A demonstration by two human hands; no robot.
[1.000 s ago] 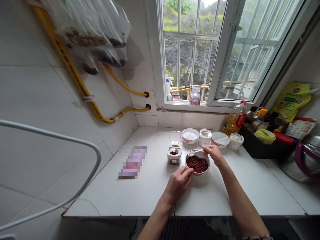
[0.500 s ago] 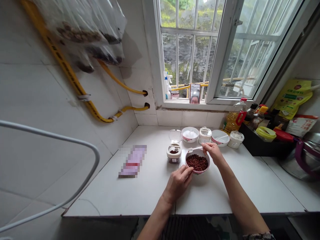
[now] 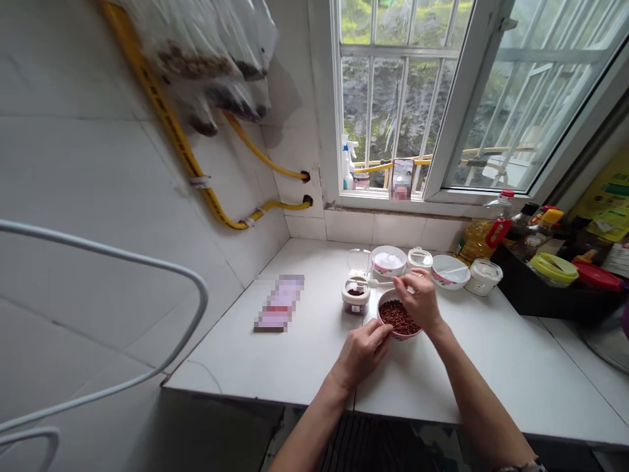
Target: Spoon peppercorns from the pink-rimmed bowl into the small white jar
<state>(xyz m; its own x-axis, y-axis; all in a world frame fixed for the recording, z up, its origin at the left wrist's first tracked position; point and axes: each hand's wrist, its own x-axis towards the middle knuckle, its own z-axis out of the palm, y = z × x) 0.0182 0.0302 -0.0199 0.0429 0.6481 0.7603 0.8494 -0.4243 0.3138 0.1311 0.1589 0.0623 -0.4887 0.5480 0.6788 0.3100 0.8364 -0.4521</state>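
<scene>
My left hand pinches the near left rim of a white bowl with a pink pattern. Dark red-brown grains, resembling peppercorns, fill much of it. Above the bowl's far side, my right hand is closed on the handle of a small white spoon. The spoon's head reaches left to the mouth of a small seasoning jar, whose clear lid is flipped up. Some dark grains lie inside the jar. Whether the spoon carries any is too small to tell.
Behind stand a bowl of white powder, a lidded jar, a bowl with a white spoon and another jar. An oil bottle and a black condiment box are at right. A blurred purple packet lies left.
My right hand has carried the spoon from above the bowl's far edge leftward to the open jar. My left hand keeps hold of the bowl's rim. The camera view has shifted slightly.
</scene>
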